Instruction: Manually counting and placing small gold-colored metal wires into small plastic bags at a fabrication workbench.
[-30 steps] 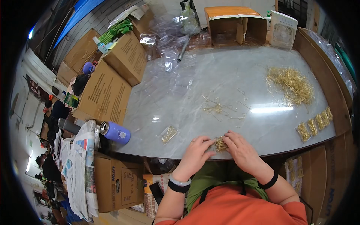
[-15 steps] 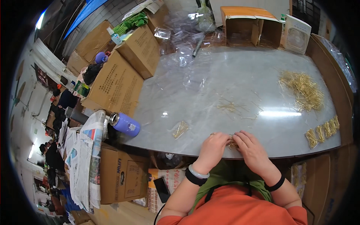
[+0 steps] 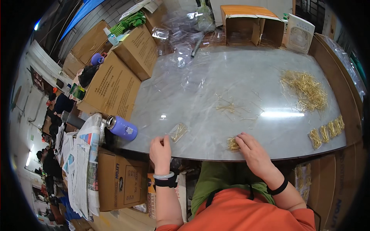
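Note:
At the table's near edge my right hand (image 3: 256, 153) has its fingers over the right end of a small bundle of gold wire pieces (image 3: 232, 144); its thumb is hidden. My left hand (image 3: 159, 151) is well off to the left, fingers bent together, and whatever they may pinch is too small to make out. Just beyond it lies a small clear bag (image 3: 178, 133) with a few gold wires in it. Loose gold wires (image 3: 230, 107) are scattered farther up the table, and a large tangled heap of them (image 3: 306, 90) lies at the right.
Several wire-filled packets (image 3: 325, 133) stand in a row at the right edge. A purple bottle (image 3: 124, 129) is at the left, by cardboard boxes (image 3: 111, 86) and stacked newspapers (image 3: 83, 165). Clear plastic packaging (image 3: 183, 57) and an open carton (image 3: 241, 30) line the far side.
My left hand has left the bundle and moved left, close to the clear bag. My right hand stays at the bundle, which is now more exposed. The whole view has shifted slightly.

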`<state>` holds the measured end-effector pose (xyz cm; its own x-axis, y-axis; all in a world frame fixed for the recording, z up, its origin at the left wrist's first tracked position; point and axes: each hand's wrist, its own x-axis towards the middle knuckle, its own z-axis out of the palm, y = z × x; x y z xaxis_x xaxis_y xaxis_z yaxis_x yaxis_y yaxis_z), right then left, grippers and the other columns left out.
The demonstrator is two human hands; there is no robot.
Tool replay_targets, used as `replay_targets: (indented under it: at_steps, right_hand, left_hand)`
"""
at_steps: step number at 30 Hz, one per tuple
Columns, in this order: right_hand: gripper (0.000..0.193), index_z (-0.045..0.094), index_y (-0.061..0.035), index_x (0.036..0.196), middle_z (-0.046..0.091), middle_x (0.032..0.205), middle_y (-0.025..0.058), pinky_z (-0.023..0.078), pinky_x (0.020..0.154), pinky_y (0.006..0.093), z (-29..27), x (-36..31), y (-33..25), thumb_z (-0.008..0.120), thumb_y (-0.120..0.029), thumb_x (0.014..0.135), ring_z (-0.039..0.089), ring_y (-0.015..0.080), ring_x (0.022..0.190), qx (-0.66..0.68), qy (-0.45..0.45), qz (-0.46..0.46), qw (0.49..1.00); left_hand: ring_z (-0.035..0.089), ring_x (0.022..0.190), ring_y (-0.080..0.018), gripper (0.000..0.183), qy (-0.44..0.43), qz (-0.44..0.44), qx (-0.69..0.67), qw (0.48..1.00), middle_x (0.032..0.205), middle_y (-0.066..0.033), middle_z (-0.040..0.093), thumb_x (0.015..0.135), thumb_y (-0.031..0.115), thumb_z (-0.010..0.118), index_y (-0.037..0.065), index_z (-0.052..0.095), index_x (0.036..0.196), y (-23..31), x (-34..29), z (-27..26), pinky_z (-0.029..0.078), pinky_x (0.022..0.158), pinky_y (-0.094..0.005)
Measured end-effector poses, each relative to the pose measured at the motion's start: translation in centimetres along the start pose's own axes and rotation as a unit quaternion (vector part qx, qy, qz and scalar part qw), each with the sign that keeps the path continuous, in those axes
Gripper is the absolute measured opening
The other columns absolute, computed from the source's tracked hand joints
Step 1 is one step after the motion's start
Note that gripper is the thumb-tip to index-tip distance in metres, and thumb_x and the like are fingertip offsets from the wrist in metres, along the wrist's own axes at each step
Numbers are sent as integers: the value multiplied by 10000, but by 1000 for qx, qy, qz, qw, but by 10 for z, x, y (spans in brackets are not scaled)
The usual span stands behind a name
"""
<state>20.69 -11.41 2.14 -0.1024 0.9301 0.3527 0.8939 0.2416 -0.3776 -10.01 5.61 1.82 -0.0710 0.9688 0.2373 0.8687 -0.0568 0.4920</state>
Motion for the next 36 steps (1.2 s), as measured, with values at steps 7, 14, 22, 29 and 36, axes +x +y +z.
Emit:
replay_targets:
  at_steps: [7, 14, 22, 29, 36]
  right_hand:
    - [468, 523, 25, 1357, 545, 1350, 184, 426, 1127, 446, 0, -1, -1, 546, 21, 890, 483, 384, 1360, 9, 6, 7, 1000]
    - [444, 534, 26, 1330, 555, 1330, 191, 407, 1152, 456, 3, 4, -4, 534, 30, 886, 491, 390, 1351, 13, -2, -3, 1000]
    - [455, 558, 29, 1338, 561, 1350, 193, 376, 1179, 498, 13, -21, -35, 543, -12, 885, 496, 381, 1354, 93, -53, -108, 988]
    - [376, 598, 1, 1262, 584, 1301, 188, 451, 1121, 505, 12, -39, -54, 652, 10, 889, 568, 402, 1264, 211, -35, -100, 972]
    - [284, 625, -7, 1169, 617, 1240, 192, 536, 977, 451, -2, 0, -25, 676, 9, 890, 605, 403, 1194, 192, 121, 2, 974]
  left_hand:
    - [716, 856, -229, 138, -147, -121, -511, 838, 1045, -166, 664, 1007, 118, 605, 0, 593, 936, 6, -73, -10, 603, 664, -330]
    - [700, 1020, -278, 123, -396, -239, -573, 677, 1301, -190, 625, 1081, 131, 491, 53, 522, 991, 17, -155, -1, 634, 836, -447]
    - [671, 1018, -203, 104, -364, -246, -672, 597, 1152, -116, 647, 1102, 143, 440, 79, 491, 1039, 42, -163, 27, 576, 914, -447]
    - [568, 860, -79, 95, -343, -179, -615, 687, 1002, -28, 598, 1106, 150, 453, 78, 505, 1074, 44, -176, 12, 485, 712, -260]
    - [607, 750, -220, 267, -216, 126, -412, 876, 966, -132, 646, 1103, 175, 462, 10, 492, 1312, 123, -116, 36, 502, 688, -320]
